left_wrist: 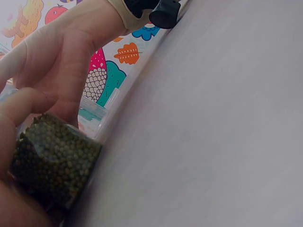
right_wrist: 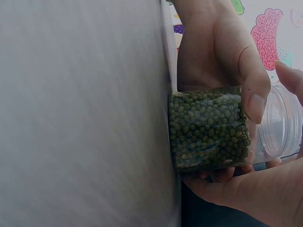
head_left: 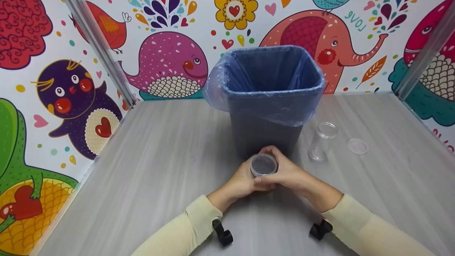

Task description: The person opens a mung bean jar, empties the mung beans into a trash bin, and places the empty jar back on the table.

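Note:
A clear jar [head_left: 263,165] part filled with green mung beans is upright between my hands, in front of the bin. The right wrist view shows the beans in the jar's lower part [right_wrist: 208,130], its base right at the table surface and its clear ringed top [right_wrist: 279,125] at the right. My left hand [head_left: 240,181] grips the jar's body, thumb along its side. Fingers and thumb of my right hand [head_left: 289,175] are curled round the top. In the left wrist view the beans [left_wrist: 57,158] show beside the left fingers.
A grey bin [head_left: 265,131] with a blue plastic liner [head_left: 277,106] stands just behind the hands. To its right are another clear jar [head_left: 327,131] and a round clear lid [head_left: 358,146] lying flat. Cartoon-printed walls [head_left: 174,64] border the grey table [head_left: 153,160].

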{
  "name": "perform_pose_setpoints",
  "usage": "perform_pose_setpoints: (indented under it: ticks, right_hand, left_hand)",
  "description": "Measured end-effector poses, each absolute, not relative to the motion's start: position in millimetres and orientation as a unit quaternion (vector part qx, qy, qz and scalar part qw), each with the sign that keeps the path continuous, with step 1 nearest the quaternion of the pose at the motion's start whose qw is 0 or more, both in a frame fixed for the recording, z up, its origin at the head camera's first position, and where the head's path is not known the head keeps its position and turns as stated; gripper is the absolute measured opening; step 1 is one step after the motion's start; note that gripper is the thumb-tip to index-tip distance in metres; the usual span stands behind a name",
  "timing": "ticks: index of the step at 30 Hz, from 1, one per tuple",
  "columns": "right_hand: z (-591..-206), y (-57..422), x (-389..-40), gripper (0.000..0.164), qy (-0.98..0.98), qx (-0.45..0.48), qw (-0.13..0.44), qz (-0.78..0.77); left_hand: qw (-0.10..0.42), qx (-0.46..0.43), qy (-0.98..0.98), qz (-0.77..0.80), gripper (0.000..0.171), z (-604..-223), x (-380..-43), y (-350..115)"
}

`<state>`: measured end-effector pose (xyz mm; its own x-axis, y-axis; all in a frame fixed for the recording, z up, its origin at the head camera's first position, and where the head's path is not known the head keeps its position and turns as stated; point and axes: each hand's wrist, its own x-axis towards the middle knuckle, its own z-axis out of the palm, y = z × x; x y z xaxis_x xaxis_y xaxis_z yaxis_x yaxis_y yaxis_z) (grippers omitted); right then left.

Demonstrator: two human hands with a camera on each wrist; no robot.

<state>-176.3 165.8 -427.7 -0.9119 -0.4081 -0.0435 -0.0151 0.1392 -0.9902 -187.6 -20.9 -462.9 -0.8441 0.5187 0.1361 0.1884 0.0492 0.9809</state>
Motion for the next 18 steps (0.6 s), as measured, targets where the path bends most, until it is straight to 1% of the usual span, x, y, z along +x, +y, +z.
perform_pose_setpoints:
  ticks: [9, 18]
  right_hand:
    - [-427.9, 165.8, -177.0, 0.08, 0.743, -0.15, 0.15, -0.635]
    - [-430.0, 166.0, -179.6, 0.076, 0.743, -0.183, 0.141, -0.628]
  left_hand:
    - [0.125, 0.248, 0.712, 0.645, 0.096, -464.1, -188.1, -20.1]
    - [0.118, 0.251, 0.713, 0.644, 0.092, -463.2, -188.0, -19.3]
